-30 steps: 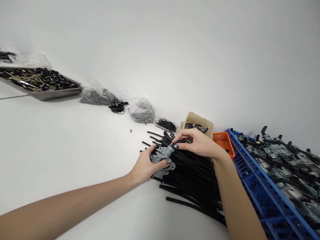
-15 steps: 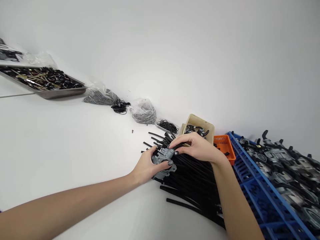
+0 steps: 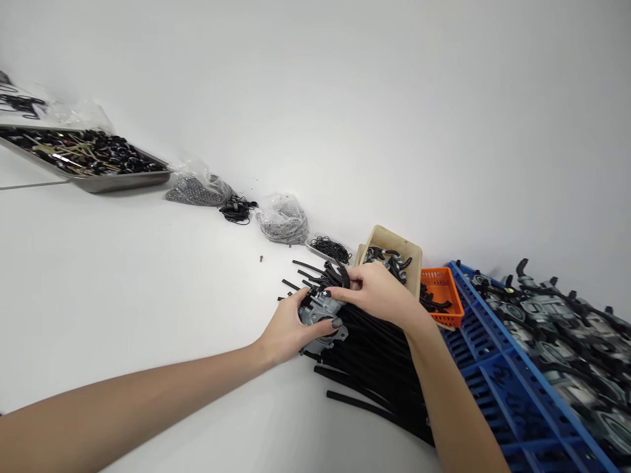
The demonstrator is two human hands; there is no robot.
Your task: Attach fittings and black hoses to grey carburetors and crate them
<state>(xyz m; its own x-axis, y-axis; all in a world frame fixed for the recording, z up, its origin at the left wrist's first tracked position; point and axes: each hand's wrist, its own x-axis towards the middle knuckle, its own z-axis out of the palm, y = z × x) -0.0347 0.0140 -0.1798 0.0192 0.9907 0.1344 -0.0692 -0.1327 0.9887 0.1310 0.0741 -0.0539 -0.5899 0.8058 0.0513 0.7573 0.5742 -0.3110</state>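
A grey metal carburetor (image 3: pixel 315 314) is gripped in my left hand (image 3: pixel 283 334), its thumb across the near face and its fingers round the far side. My right hand (image 3: pixel 382 295) pinches a short black rubber hose (image 3: pixel 346 277) at the carburetor's upper right side. The fingers cover the joint, so how far the hose is on cannot be seen. Below both hands lies a thick bundle of long black hoses (image 3: pixel 379 355), whose ends stick out beyond the carburetor.
Right of my hands are a beige bin (image 3: pixel 394 238) of small hose parts, an orange basket (image 3: pixel 440 279) and a blue crate (image 3: pixel 497 361) with several carburetors (image 3: pixel 547 309). A metal tray (image 3: pixel 121 182), plastic bags (image 3: pixel 282 220) and black rings (image 3: pixel 330 248) line the table's far side.
My right hand has shifted slightly left and turned over the carburetor; the hose in it now bends upward. My left hand and the carburetor have hardly moved.
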